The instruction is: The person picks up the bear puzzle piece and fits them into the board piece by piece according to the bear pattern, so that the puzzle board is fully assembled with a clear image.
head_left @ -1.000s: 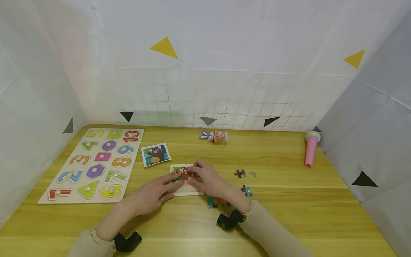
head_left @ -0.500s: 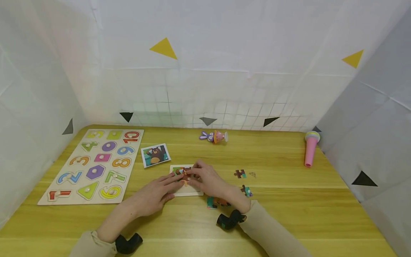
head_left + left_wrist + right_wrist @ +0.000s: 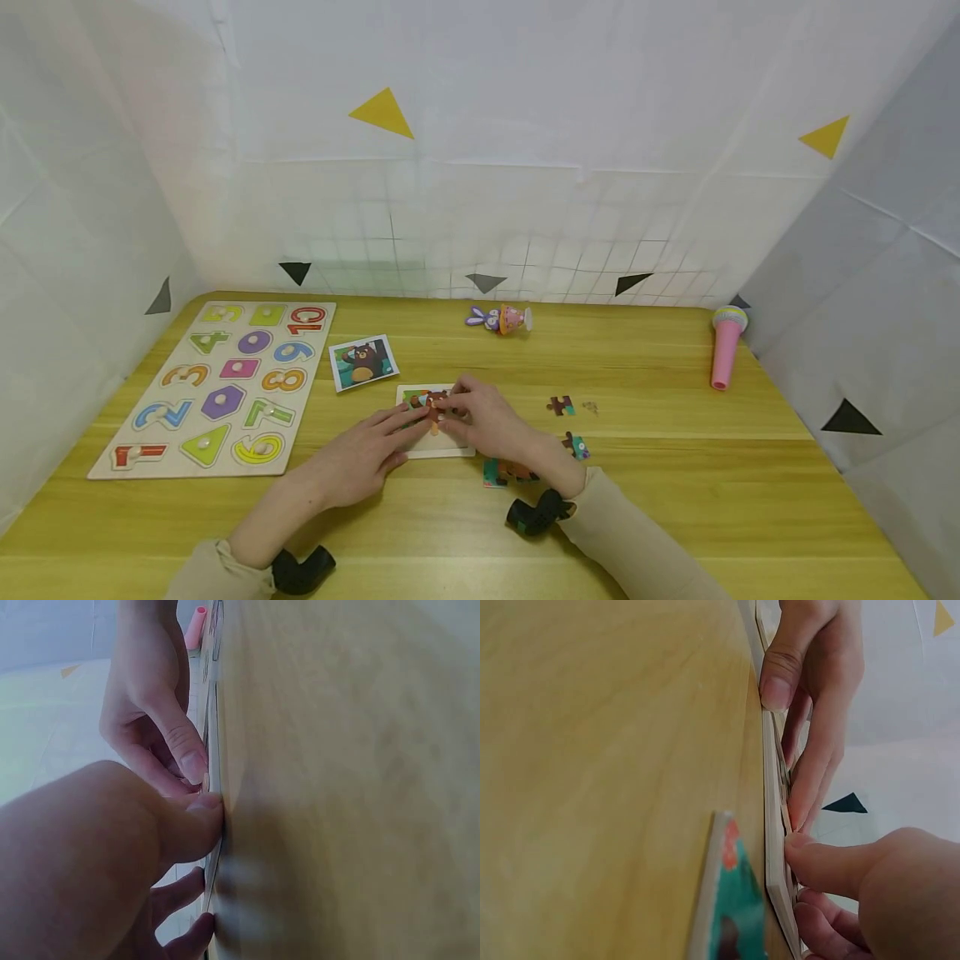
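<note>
Assembly, to judge by the hands: fitting a brown bear piece (image 3: pixel 435 410) into the pale puzzle tray (image 3: pixel 442 452), around the middle of the table (image 3: pixel 637 358). Pressing there from the left with the left hand (image 3: pixel 352 458), with fingers lying nearly straight across the tray and with thumb resting at the near edge, apparently gripping nothing. Pinching from the right with the right hand (image 3: pixel 487 421), seemingly holding the bear piece between thumb and fingertips; not being able to tell how firmly, because of the covering fingers. For the next move, probably calling for small turning to match the edges, then for an even push downward without lifting the neighbours. Seemingly leaving for later the loose pieces (image 3: pixel 559 406) at the right. Likely using as guide the bear card (image 3: pixel 363 363), lying far and left of the tray.
</note>
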Demonstrator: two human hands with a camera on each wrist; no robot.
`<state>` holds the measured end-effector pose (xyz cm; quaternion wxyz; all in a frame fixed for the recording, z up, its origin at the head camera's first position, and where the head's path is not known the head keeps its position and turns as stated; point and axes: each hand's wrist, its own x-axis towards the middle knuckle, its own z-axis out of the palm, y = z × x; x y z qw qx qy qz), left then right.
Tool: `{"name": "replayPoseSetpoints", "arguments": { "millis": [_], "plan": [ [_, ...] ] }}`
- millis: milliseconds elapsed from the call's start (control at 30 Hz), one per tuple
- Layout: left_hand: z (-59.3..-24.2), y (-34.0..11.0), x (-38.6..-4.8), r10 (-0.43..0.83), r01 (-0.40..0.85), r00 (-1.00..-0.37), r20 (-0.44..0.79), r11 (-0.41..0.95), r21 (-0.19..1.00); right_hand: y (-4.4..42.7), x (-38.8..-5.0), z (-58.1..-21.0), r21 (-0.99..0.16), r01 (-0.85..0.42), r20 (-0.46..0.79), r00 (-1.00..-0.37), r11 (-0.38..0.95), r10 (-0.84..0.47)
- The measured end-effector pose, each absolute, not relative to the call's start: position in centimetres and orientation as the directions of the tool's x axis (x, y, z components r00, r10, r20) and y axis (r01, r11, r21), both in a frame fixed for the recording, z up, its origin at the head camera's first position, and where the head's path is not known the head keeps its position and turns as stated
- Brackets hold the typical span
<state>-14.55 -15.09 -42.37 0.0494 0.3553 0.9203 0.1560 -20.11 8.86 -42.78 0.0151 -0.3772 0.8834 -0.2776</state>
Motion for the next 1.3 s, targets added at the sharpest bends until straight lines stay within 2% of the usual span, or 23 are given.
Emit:
{"name": "replayPoseSetpoints", "arguments": {
  "millis": [267, 633, 900, 1067, 1300],
  "plan": [
    [-42.44, -14.92, -14.61, 0.674, 0.655, -0.737, 0.049, 0.693, 0.302, 8.88, -20.03, -42.98, -0.541, -0.669, 0.245, -0.704, 0.509, -0.666],
    [-42.26, -14.7, -14.34, 0.646, 0.584, -0.763, -0.018, 0.7, 0.411, 8.88, -20.09, -42.99, -0.524, -0.677, 0.241, -0.7, 0.517, -0.672],
    [-42.3, -14.64, -14.34, 0.683, 0.645, -0.73, 0.029, 0.674, 0.36, 8.95, -19.94, -42.73, -0.544, -0.654, 0.228, -0.718, 0.526, -0.658],
    [-42.5, -14.63, -14.45, 0.688, 0.651, -0.725, 0.029, 0.671, 0.354, 8.99, -19.88, -42.78, -0.508, -0.675, 0.247, -0.709, 0.535, -0.66],
    [-42.69, -14.75, -14.51, 0.684, 0.641, -0.73, 0.015, 0.676, 0.363, 8.89, -19.62, -42.59, -0.415, -0.742, 0.288, -0.655, 0.526, -0.698]
  ]
}}
